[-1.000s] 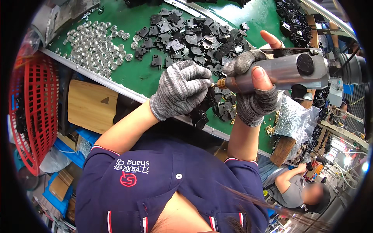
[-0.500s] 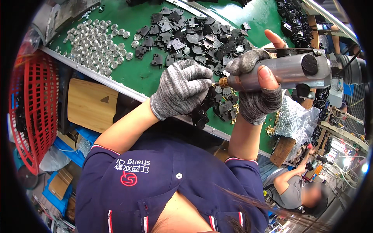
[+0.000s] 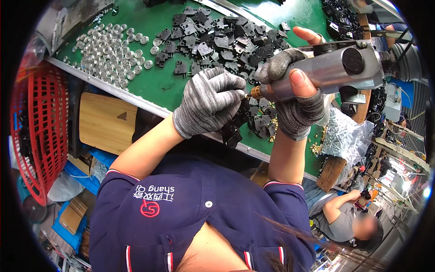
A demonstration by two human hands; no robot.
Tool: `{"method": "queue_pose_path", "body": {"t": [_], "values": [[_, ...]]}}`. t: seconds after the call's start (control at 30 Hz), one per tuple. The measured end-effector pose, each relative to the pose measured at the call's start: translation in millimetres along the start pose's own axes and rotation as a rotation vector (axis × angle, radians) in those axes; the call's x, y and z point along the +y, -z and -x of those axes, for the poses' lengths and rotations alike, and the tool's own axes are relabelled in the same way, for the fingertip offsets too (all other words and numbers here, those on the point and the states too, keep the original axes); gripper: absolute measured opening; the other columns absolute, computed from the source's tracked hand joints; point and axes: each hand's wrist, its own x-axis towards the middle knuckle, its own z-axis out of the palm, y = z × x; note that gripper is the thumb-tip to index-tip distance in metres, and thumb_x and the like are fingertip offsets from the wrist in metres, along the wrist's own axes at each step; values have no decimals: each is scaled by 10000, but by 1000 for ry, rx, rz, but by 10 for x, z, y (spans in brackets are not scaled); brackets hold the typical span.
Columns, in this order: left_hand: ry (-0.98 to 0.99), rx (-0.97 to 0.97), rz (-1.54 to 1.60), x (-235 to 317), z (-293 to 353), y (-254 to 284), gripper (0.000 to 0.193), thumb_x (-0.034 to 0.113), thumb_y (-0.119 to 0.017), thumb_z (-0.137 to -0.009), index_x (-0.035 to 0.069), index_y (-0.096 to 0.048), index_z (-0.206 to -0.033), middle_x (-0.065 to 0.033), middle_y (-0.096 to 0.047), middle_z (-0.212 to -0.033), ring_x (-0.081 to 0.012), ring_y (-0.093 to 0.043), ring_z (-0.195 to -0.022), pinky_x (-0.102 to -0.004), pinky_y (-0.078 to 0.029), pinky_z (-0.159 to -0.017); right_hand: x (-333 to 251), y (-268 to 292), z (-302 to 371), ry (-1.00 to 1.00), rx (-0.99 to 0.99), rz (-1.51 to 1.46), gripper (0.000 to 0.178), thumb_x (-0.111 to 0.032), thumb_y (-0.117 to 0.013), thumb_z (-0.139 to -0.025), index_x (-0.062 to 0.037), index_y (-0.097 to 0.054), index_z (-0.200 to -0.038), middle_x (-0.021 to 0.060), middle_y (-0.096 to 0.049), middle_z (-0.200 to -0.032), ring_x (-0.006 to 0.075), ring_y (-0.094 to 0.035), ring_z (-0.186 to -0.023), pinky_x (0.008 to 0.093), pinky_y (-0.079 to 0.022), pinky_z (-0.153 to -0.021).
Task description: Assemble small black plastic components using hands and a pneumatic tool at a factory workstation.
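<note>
My left hand point(image 3: 207, 103), in a grey knit glove, is closed in a pinch over the green bench near its front edge. What its fingertips hold is hidden by the glove. My right hand point(image 3: 297, 90), in a fingerless-tipped grey glove, wraps round a silver power screwdriver point(image 3: 328, 75) held nearly level, index finger stretched out. The driver's brass-coloured nose point(image 3: 256, 93) points left, its tip right at my left fingertips. Beneath my left hand, dark black parts point(image 3: 232, 136) show at the bench edge. Behind both hands lies a heap of black plastic parts point(image 3: 222, 43).
Silver round wheels point(image 3: 111, 56) lie spread at the bench's left. Brass-coloured screws point(image 3: 316, 148) and a clear bag of silver screws point(image 3: 346, 133) sit at the right, by a wood block point(image 3: 331, 173). A red basket point(image 3: 47, 131) stands left. Another person point(image 3: 342, 220) works at right.
My right hand and the screwdriver have shifted slightly left, still at my left fingertips. My left hand has moved a little left too. The other person's arm has changed position.
</note>
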Motion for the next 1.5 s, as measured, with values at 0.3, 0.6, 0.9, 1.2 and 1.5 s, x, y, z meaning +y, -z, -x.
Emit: {"method": "queue_pose_path", "body": {"t": [0.3, 0.6, 0.9, 1.2, 1.5], "values": [[-7, -13, -5, 10, -14, -1, 158, 75, -745, -688, 97, -692, -836, -58, -689, -920, -270, -655, -741, -384, -523, -606, 17, 52, 82, 2, 45, -9, 620, -147, -712, -791, 40, -407, -1299, 129, -605, -766, 246, -631, -659, 348, -568, -568], [-27, -51, 49, 7, 18, 18, 172, 58, -741, -686, 98, -690, -845, -56, -691, -942, -272, -658, -762, -390, -532, -626, 7, -3, 165, -80, 28, -27, 538, -110, -733, -784, -8, -523, -1269, 67, -643, -884, 125, -632, -777, 268, -538, -677], [124, 114, -17, 310, -19, 313, 196, 48, -720, -700, 75, -701, -893, -92, -695, -1024, -303, -676, -905, -405, -553, -763, 89, 195, 282, 2, -337, 824, 639, -217, -823, -761, -39, -567, -1318, 161, -625, -1174, 313, -632, -1044, 383, -476, -992], [-147, -486, -63, 352, 107, 428, 411, 158, -709, -734, 121, -677, -1143, -89, -670, -1088, -294, -655, -960, -465, -514, -865, 6, 488, 346, -20, -271, 1254, 456, -111, -756, -696, -71, -669, -1142, 138, -604, -1120, 313, -625, -994, 421, -502, -929], [14, -333, -175, 171, 134, 170, 415, 160, -756, -730, 125, -681, -1137, -70, -658, -1027, -265, -643, -898, -414, -513, -776, -242, 2609, -858, 71, 429, 1507, 307, -40, -713, -809, -29, -688, -1115, 120, -713, -975, 202, -672, -847, 304, -538, -799]]}}
